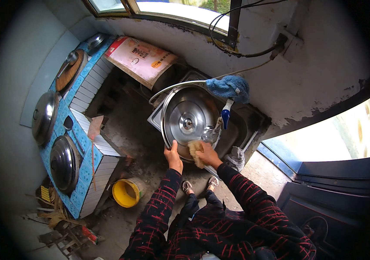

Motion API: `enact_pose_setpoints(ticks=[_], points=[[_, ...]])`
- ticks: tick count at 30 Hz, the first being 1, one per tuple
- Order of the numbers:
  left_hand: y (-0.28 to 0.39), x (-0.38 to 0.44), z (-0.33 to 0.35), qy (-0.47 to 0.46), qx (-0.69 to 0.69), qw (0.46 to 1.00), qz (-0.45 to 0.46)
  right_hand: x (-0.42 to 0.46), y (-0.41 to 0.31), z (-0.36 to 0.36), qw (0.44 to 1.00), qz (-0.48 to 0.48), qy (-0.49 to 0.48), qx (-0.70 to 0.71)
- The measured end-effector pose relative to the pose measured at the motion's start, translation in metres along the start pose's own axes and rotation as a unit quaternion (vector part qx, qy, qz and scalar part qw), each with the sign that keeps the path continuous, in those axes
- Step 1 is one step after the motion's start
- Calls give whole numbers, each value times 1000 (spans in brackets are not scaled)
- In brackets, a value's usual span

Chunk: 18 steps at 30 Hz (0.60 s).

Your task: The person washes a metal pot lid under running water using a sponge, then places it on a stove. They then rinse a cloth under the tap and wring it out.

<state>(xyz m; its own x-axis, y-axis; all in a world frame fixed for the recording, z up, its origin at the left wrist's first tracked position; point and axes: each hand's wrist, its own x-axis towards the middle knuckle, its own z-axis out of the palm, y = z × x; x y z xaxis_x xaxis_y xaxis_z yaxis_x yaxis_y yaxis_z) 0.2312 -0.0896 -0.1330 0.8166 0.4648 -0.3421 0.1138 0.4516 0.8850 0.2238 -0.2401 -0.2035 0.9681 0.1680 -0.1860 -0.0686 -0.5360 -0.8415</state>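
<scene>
A large round stainless steel lid or basin [180, 112] lies tilted over the sink, its inner side up. My left hand [173, 158] grips its near-left rim, thumb on top. My right hand [209, 155] holds a tan scrubbing pad [196, 152] against the near rim. Water runs from the tap [226, 115] with a blue handle onto the right part of the metal. A blue cloth [228, 87] is wrapped about the pipe above the tap. The metal sink [239, 130] is partly hidden beneath.
At left, a blue-tiled stove [87, 152] carries lidded pots [63, 162], a wooden lid [71, 71] and a ladle. A yellow bucket [125, 193] stands on the floor near split firewood [58, 217]. A whitish cloth [236, 159] hangs at the sink's right edge. Cables [259, 53] run along the wall.
</scene>
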Motion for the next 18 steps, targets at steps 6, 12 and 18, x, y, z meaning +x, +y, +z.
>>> enact_pose_setpoints(ticks=[6, 12, 18], points=[[16, -19, -4, -22, 30, 999, 6, 29, 32, -69, 939, -11, 202, -277], [2, -24, 9, 7, -28, 999, -20, 18, 15, -38, 973, 59, 140, -172], [5, -23, 11, 20, -6, 1000, -7, -2, 13, -13, 996, 81, 33, -21]])
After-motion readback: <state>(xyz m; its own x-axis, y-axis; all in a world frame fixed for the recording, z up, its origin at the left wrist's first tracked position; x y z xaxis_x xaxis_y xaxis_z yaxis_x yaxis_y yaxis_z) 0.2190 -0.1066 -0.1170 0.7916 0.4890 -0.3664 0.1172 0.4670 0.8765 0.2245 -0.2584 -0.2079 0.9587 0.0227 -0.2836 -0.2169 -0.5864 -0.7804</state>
